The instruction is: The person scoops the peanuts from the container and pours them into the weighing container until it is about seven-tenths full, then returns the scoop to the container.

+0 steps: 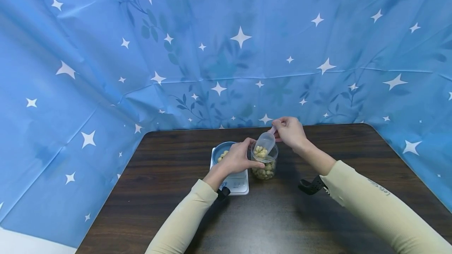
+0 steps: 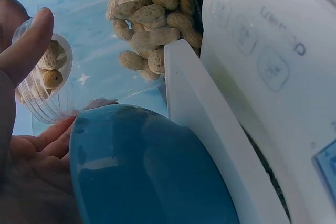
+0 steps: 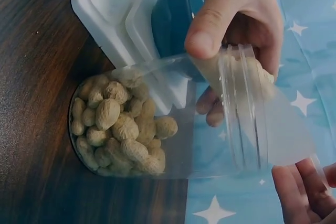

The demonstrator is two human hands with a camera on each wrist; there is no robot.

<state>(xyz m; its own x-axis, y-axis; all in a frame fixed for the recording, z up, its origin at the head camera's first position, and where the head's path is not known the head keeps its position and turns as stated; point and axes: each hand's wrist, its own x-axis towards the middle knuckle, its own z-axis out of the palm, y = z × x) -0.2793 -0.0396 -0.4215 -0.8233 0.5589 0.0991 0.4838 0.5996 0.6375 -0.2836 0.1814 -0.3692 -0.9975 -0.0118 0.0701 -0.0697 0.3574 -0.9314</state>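
Around the threaded mouth of a clear jar (image 1: 265, 172) my left hand (image 1: 237, 159) grips with thumb and fingers. Unshelled peanuts (image 3: 121, 135) fill the jar's lower part. My right hand (image 1: 290, 131) pinches the handle of a translucent scoop (image 1: 267, 139), tilted bowl-down at the jar's opening. Several peanuts lie in the scoop, inside the rim in the right wrist view. Beside the jar, a blue bowl (image 2: 147, 166) with some peanuts in it sits on a white kitchen scale (image 1: 240, 185). My left hand passes over the bowl and hides part of it.
The dark wood table (image 1: 169, 167) carries the scale and jar near its far edge. A blue curtain with white stars (image 1: 226, 50) hangs right behind. Black wrist straps (image 1: 312, 185) hang below the sleeves.
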